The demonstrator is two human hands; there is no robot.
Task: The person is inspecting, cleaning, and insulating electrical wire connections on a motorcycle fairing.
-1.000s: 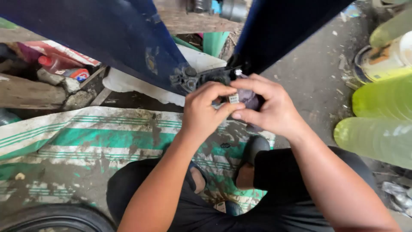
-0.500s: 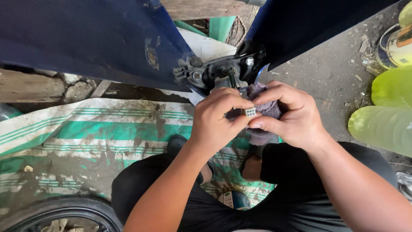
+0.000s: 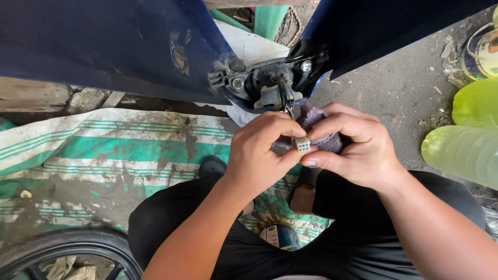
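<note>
Both hands meet in the middle of the view around a small white plastic wire connector [image 3: 301,144]. My left hand [image 3: 259,155] pinches it from the left and my right hand [image 3: 353,148] from the right. Thin dark wires [image 3: 282,98] run from the connector up into a black lamp housing [image 3: 267,83] set between dark blue body panels [image 3: 104,46]. A purple cloth [image 3: 316,122] lies partly hidden behind my right fingers.
A dirty green-and-white striped mat [image 3: 104,155] covers the ground at left. A black tyre [image 3: 67,254] shows at bottom left. Yellow-green plastic bottles [image 3: 461,150] lie at the right edge, with a round tin [image 3: 480,52] above them. My knees in black trousers fill the bottom.
Both hands have drawn down and slightly right, away from the lamp housing, bringing the white connector with them. The housing and its wires are now uncovered.
</note>
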